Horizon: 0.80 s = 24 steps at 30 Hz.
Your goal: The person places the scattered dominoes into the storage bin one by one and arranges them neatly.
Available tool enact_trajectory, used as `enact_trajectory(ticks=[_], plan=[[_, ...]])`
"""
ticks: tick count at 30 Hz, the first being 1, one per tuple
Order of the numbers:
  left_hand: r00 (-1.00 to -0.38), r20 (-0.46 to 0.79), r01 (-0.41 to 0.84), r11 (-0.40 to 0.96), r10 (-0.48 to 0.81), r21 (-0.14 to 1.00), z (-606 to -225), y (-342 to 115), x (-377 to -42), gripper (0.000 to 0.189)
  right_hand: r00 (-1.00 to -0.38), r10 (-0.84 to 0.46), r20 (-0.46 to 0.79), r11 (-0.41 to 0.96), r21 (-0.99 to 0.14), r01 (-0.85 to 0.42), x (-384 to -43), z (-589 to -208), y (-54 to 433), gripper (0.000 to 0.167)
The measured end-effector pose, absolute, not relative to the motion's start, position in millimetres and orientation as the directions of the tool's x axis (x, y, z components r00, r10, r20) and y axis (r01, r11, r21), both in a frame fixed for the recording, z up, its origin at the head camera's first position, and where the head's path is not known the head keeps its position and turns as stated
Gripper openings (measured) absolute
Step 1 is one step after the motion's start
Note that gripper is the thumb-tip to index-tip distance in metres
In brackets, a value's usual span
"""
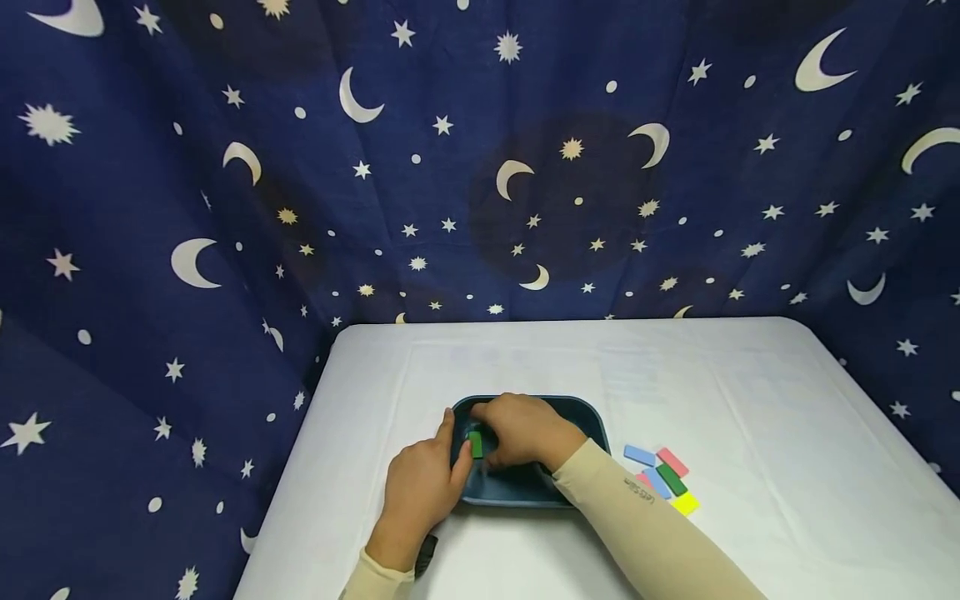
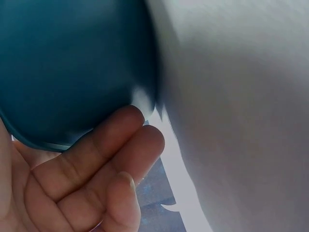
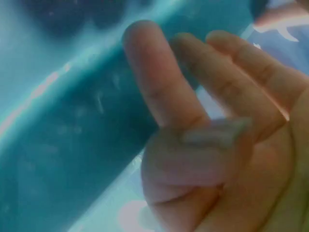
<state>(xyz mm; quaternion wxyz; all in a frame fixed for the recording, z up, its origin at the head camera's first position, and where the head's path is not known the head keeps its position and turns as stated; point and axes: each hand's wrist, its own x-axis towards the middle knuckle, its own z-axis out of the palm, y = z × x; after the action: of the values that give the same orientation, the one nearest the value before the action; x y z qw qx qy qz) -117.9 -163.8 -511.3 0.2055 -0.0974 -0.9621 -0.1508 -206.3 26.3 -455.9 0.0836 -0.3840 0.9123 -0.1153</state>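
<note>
The left hand point(image 1: 422, 483) is gripping the left side of the teal tray point(image 1: 525, 498), the right hand point(image 1: 525, 429) is holding its fingers spread inside, a green block point(image 1: 476, 445) is sitting between them, and coloured blocks point(image 1: 671, 479) are lying rightward on the worktop point(image 1: 757, 408).

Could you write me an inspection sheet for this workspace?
Surface: white table, faintly creased.
Job's things: dark teal tray with rounded corners; green rectangular block inside; blue, pink, green and yellow flat blocks loose to the tray's right.
Clutter: nothing seen.
Hands: bare left hand at the tray's left edge; bare right hand inside it, hold unclear.
Cables: nothing seen.
Surroundings: navy fabric backdrop with pale moons and stars.
</note>
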Motion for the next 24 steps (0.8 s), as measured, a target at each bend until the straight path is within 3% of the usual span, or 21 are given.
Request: enact_trajectory(ticks=[6, 13, 24], plan=[[-0.885, 0.448, 0.252, 0.938, 0.125, 0.238, -513, -163, -119, 0.061, -0.729, -0.685, 0.007, 0.697, -0.288, -0.657, -189, -428, 56, 0.069], [-0.876, 0.467, 0.256, 0.936, 0.119, 0.242, -513, -162, -117, 0.060, -0.745, -0.637, 0.199, 0.671, -0.333, -0.663, -167, -415, 104, 0.067], [-0.886, 0.451, 0.245, 0.933, 0.105, 0.264, -516, -162, -115, 0.058, -0.849, -0.437, 0.296, 0.737, -0.423, -0.527, -145, -453, 190, 0.049]])
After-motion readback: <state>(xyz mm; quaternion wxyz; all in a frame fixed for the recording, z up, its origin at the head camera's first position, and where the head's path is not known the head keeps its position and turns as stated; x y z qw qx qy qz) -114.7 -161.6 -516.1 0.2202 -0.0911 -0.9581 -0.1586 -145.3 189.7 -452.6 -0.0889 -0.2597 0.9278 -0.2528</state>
